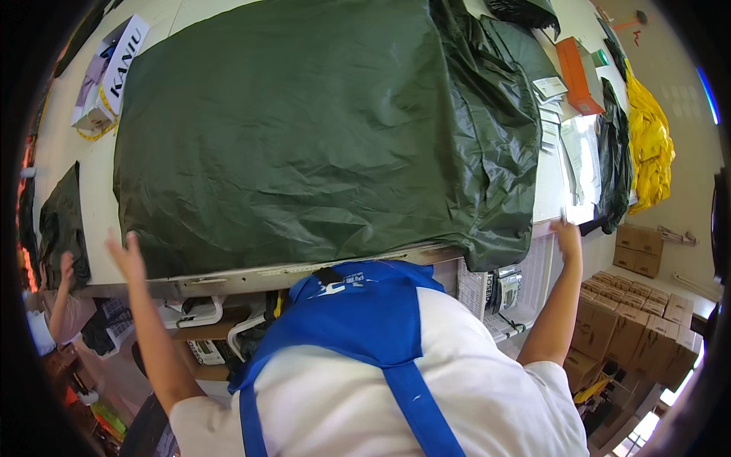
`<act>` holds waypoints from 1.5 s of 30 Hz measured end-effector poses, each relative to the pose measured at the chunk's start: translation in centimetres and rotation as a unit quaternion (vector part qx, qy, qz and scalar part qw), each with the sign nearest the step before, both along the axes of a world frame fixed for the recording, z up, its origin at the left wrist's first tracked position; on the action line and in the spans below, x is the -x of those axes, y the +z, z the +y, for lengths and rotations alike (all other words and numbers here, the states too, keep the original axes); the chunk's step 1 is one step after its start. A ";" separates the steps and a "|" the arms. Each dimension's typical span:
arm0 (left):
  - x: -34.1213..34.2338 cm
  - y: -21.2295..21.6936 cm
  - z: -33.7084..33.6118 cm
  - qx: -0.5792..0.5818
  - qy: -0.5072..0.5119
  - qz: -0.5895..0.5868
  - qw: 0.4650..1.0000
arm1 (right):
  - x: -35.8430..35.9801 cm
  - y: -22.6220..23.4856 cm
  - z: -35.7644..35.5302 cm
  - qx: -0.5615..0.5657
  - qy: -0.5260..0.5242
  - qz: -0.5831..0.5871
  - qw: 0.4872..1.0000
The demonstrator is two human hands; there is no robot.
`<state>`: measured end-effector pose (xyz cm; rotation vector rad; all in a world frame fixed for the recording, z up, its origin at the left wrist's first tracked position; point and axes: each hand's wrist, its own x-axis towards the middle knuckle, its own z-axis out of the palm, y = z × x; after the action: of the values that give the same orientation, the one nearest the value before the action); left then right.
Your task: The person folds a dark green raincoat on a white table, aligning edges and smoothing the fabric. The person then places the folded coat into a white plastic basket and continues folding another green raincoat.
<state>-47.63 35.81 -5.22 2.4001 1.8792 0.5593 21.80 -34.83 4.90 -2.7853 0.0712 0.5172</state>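
Note:
A large dark green sheet of thin, shiny fabric [289, 137] lies over the white table [99, 183], bunched into folds on its right side. My left hand [128, 257] is raised beside the fabric's near left corner, fingers spread, with nothing in it. At the table's near edge on the right, past the folded end, is my right hand [566, 234]. It looks slightly blurred, its fingers appear stretched out, and I see nothing held. Neither hand visibly grips the fabric.
A white box [126, 65] with a yellow tape measure stands far left. Another person's hand [66, 268] is near dark fabric [65, 221]. Right are an orange box [579, 76], paper labels [550, 114] and yellow fabric [647, 145]. Cardboard boxes [632, 327] are stacked beyond the table.

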 end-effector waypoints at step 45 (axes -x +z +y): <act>-14.0 -4.6 -6.6 0.300 -0.025 0.198 0.933 | -24.9 -15.4 6.8 0.099 0.035 -0.184 0.977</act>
<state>-33.66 29.22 -9.85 2.2194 1.7483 -0.4840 46.70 -27.99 -10.47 -3.0366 -0.0628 0.0004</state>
